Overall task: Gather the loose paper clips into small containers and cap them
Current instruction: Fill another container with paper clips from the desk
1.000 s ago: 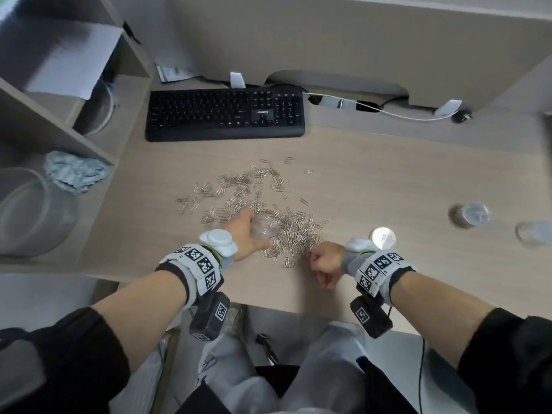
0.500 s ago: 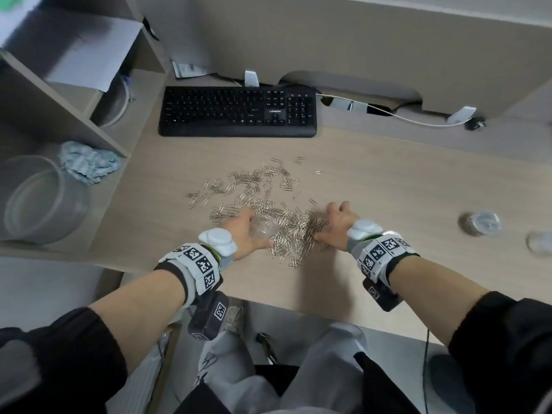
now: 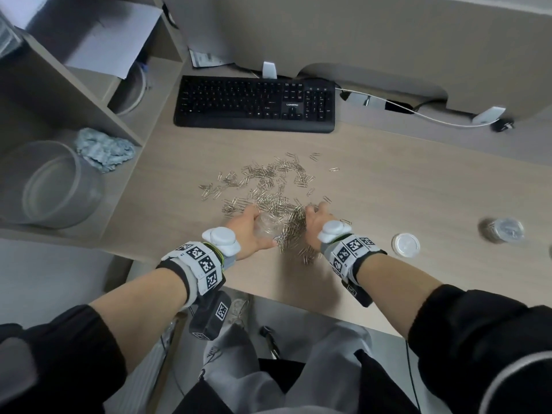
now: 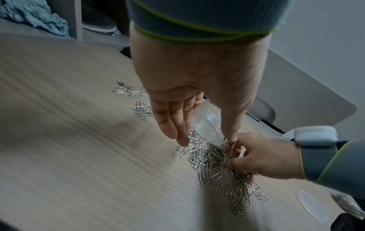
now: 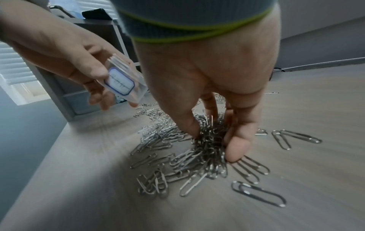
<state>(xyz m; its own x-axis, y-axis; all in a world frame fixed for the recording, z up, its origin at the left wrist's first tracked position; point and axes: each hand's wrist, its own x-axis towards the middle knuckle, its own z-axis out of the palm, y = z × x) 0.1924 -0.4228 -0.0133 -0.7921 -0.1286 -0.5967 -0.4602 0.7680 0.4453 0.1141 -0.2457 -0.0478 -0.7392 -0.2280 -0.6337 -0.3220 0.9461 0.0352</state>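
Nearest you, your left hand [image 3: 249, 231] gripped a small clear container [image 3: 268, 227] tipped on its side on the surface [image 3: 388, 186]. Just right, your right hand [image 3: 316, 221] curled its fingers [image 5: 235, 146] around a bunch of paper clips [image 3: 268, 189]. Right of that lay a loose lid [image 3: 405, 245], then a filled container [image 3: 501, 230]. Farther back, clips spread toward the keyboard [image 3: 254, 104].

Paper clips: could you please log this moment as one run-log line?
left hand: holds clear jar | right hand: pinching paper clips from pile | lid: on desk, off
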